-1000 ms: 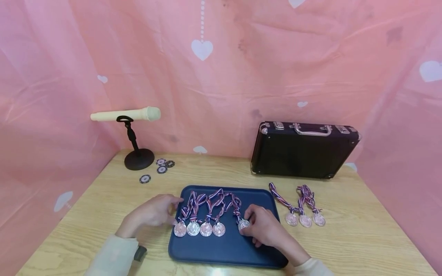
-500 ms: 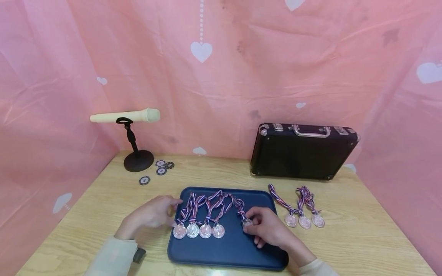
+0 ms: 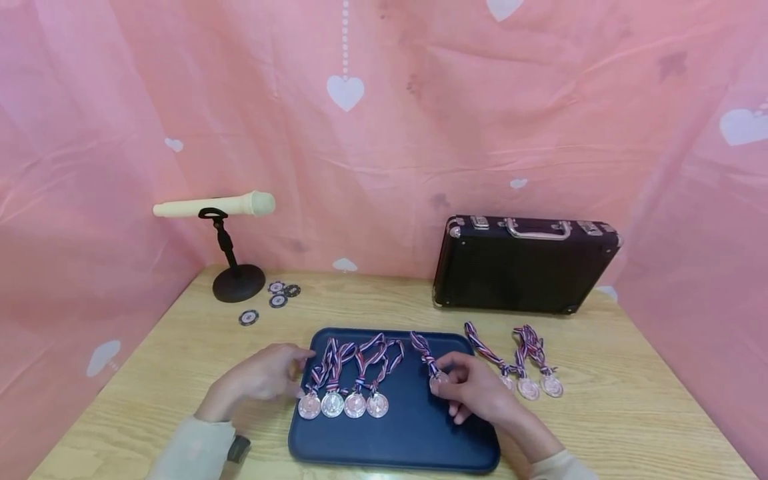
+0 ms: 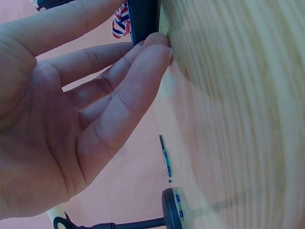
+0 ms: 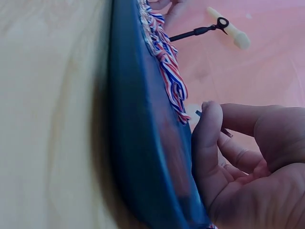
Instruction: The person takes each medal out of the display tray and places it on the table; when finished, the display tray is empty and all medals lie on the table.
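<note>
A dark blue tray [image 3: 396, 443] lies on the table in front of me. On its left half, several round medals [image 3: 333, 404] lie in a row, their striped red, white and blue ribbons stretched away behind them. My right hand [image 3: 480, 390] pinches another medal [image 3: 436, 385] between thumb and forefinger over the tray's right half; its ribbon [image 3: 423, 347] trails toward the far rim. The fingers partly hide this medal. My left hand [image 3: 264, 375] touches the tray's left edge with extended fingers, also seen against the tray side [image 4: 143, 21] in the left wrist view.
Right of the tray, 3 more medals [image 3: 529, 388] with ribbons lie on the wooden table. A black briefcase [image 3: 525, 273] stands behind them. At the back left are a cream microphone [image 3: 222, 205] on a black stand [image 3: 238, 283] and several poker chips [image 3: 278, 301].
My right hand has moved the pinched medal rightward and slightly away, drawing its ribbon apart from the row. The left hand keeps its place at the tray's edge.
</note>
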A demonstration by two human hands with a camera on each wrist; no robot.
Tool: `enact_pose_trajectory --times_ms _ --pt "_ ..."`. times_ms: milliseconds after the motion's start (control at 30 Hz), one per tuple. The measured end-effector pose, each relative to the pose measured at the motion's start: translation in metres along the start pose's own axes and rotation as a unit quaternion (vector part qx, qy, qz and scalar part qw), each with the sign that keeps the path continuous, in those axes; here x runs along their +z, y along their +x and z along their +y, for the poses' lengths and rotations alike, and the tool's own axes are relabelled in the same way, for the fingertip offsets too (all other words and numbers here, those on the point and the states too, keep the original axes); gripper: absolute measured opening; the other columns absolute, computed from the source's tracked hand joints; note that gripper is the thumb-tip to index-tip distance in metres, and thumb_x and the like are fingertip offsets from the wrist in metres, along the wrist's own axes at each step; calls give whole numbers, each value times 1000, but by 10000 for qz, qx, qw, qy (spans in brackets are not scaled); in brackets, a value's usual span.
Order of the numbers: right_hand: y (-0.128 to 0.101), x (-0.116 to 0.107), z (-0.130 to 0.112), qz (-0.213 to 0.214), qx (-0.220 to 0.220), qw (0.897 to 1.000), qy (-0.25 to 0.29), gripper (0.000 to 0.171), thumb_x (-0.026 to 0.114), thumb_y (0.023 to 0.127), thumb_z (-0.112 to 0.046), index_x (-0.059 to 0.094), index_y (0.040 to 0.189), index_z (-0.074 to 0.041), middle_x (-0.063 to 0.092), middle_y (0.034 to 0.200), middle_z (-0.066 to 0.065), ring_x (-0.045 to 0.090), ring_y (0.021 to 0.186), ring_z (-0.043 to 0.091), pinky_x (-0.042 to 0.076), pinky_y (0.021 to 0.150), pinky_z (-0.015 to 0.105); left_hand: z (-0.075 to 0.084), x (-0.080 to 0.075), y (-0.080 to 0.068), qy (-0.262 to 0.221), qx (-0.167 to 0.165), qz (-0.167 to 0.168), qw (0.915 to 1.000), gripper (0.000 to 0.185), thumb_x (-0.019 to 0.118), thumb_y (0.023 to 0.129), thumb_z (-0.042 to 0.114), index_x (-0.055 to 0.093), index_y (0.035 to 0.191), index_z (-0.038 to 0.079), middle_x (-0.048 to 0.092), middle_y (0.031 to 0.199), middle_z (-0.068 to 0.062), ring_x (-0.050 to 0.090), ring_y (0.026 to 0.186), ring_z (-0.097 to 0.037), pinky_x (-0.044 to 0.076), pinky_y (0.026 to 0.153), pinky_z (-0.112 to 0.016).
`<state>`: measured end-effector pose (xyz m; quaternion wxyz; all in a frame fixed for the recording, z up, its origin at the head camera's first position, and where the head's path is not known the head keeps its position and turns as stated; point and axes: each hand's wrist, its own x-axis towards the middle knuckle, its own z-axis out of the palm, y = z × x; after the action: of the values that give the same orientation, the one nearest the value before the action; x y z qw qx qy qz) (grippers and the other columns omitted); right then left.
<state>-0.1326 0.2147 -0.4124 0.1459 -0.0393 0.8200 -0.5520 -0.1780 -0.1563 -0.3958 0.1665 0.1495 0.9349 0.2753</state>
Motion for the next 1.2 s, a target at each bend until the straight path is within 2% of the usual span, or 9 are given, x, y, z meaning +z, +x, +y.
enact_pose_trajectory --times_ms 300,467,633,733,833,900,1100,1200 --pt "-6 -23 -5 194 111 9985 490 53 77 95 -11 53 139 6 60 76 6 63 56 15 59 51 33 -2 0 0 -45 45 18 10000 69 90 77 -1 66 142 4 62 98 0 54 81 -19 47 67 -32" --pt "-11 -42 -2 327 97 9978 576 57 77 96 -11 49 143 7 59 76 4 63 58 13 59 53 32 -2 0 0 13 66 22 10000 70 90 76 0 66 141 3 63 98 0 54 83 -19 47 70 -34" --pt "-18 -67 1 332 -18 9964 779 57 73 99 -9 44 144 9 66 79 5 62 59 12 57 54 28 -1 -1 0 67 72 17 9999 70 90 76 0 65 142 3 63 98 0 54 85 -19 48 74 -35" --pt "-23 -85 5 424 6 9949 913 44 72 99 -9 53 139 -1 68 82 5 62 59 11 54 53 26 -1 -1 0 32 80 -5 10000 71 90 76 0 65 143 3 64 99 -1 54 84 -18 48 72 -33" --pt "-29 -105 12 617 12 9940 899 32 71 100 -8 63 127 -22 70 83 2 61 59 11 53 52 25 -2 0 -1 -29 125 -40 9999 71 90 76 0 64 143 2 64 100 -1 54 81 -18 47 69 -32" --pt "-35 -119 19 755 10 9932 887 32 70 100 -6 66 118 -32 69 81 -1 61 60 10 53 53 25 -2 0 -1 -32 167 -53 9998 72 91 76 1 64 143 2 64 100 -1 54 81 -18 46 68 -32" --pt "-50 -162 42 950 43 9909 948 40 66 102 -3 69 111 -42 70 79 -5 62 61 8 56 55 24 -3 0 0 -14 198 -53 9998 72 91 76 1 64 142 1 64 100 -1 54 82 -18 46 70 -32" --pt "-57 -178 55 1073 215 9908 798 36 65 103 -5 68 112 -40 71 78 -4 62 61 8 56 55 24 -3 0 0 -38 170 -47 9998 71 91 76 1 65 142 1 64 99 -1 54 81 -18 46 69 -32"
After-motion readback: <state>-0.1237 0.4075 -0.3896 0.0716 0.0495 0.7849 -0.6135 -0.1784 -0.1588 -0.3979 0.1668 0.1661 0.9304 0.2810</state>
